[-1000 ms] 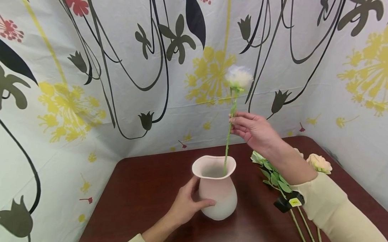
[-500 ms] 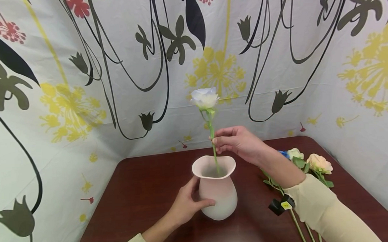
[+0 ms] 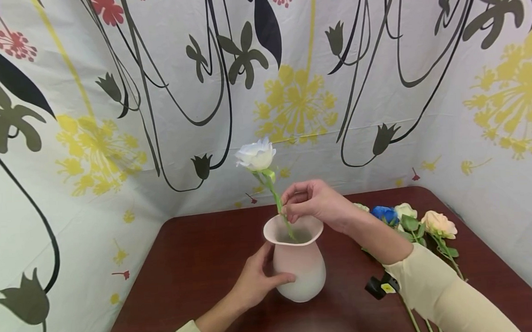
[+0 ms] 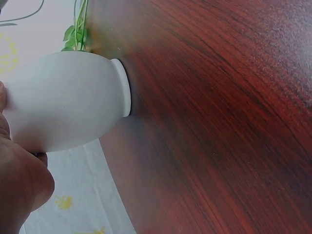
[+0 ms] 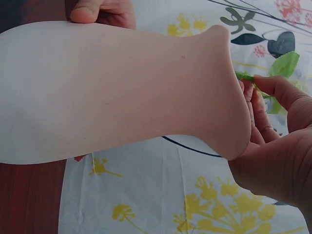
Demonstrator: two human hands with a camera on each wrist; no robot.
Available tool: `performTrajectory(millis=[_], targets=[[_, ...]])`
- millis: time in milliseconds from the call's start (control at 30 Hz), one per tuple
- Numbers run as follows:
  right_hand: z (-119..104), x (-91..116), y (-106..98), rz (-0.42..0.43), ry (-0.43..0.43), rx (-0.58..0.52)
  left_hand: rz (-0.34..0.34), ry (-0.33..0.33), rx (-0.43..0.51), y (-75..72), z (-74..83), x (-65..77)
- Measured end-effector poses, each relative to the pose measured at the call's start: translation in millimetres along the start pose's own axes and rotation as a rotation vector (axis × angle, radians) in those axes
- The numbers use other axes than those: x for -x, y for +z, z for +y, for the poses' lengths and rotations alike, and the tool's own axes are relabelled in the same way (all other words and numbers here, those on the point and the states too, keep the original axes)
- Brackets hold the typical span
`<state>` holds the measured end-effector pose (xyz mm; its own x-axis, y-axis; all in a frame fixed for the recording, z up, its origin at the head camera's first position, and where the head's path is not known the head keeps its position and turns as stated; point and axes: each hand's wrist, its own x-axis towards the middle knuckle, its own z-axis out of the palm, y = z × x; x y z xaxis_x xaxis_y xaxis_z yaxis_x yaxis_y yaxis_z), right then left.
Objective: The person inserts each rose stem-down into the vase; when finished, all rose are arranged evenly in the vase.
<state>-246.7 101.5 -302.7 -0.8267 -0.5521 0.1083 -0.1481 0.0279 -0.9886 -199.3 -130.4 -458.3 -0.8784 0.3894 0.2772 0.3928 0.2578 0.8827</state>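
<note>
A pale pink-to-white vase [image 3: 298,272] with a wavy rim stands upright on the table. My left hand [image 3: 256,278] grips its left side, the thumb lying across the front. Above the rim, my right hand [image 3: 313,203] pinches the green stem of a white rose [image 3: 257,155]. The stem's lower part is inside the vase mouth, and the bloom leans left. In the right wrist view the right hand [image 5: 278,126] is close at the rim, thumb and fingers on the stem [image 5: 245,76]. The stem's lower end is hidden within the vase [image 4: 73,97].
On the right of the dark red-brown table [image 3: 199,266] lie several flowers, among them a blue rose [image 3: 384,214] and a peach rose [image 3: 438,224]. A black strap-like item with a yellow label [image 3: 386,285] is by the right wrist. Patterned cloth [image 3: 180,115] hangs behind.
My right hand has moved down and left, lowering the white rose's stem deeper into the vase; the bloom has swung left. The left hand and vase have stayed in place.
</note>
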Motion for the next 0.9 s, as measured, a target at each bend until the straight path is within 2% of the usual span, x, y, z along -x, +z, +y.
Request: performTrajectory(millis=[500,667,900], targets=[[-1,5,14,-0.038,-0.105,0.348,-0.024,-0.005,-0.003,-0.6,-0.2,-0.9],[-1,8,16,0.039,-0.115,0.441,-0.024,0.013,-0.003,-0.3,1.2,-1.2],[-3,11,11,0.137,-0.135,0.441,-0.033,-0.004,-0.015,-1.2,3.7,-0.6]])
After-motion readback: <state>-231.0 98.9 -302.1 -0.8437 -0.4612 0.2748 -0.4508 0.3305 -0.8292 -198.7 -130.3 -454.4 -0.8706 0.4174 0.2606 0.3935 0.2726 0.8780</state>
